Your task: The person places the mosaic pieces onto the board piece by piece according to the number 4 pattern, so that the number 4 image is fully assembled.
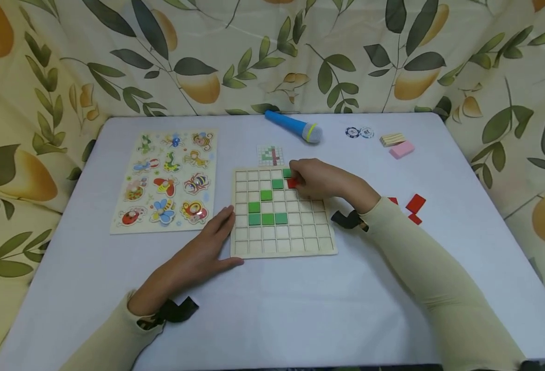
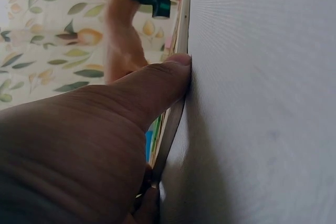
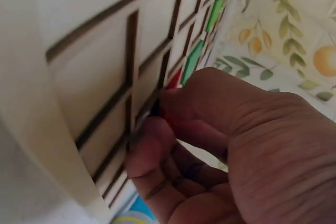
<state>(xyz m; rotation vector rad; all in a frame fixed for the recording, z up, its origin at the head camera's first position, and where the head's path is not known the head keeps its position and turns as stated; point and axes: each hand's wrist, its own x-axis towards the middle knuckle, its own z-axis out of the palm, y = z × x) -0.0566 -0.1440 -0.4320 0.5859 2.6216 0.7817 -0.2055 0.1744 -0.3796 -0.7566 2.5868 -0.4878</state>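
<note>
in the head view, the wooden grid board [image 1: 283,245] lay mid-counter [image 1: 277,314], with seven green tiles [image 1: 268,219] in its cells. the left hand [image 1: 202,256] had its fingers straight and near together along the board's left edge, the thumb apart at the near edge. the right hand [image 1: 319,178] was over the far part, fingers curled and narrow at a red tile [image 1: 292,183] beside the farthest green one. a small pattern card [image 1: 269,155] lay just beyond the board; to its left was an insect puzzle [image 1: 161,180]. loose red pieces [image 1: 415,203] lay right of the right wrist. a blue toy microphone [image 1: 293,127], two chips [image 1: 359,133], a bundle of sticks [image 1: 392,139] and a pink block [image 1: 401,149] lay farther back.

in the left wrist view, the thumb [image 2: 163,80] pressed against the board's side, the right hand blurred behind.

in the right wrist view, thumb and index fingertip came close together against the grid, the red tile partly hidden by the thumb; whether they pinched it i could not tell.
</note>
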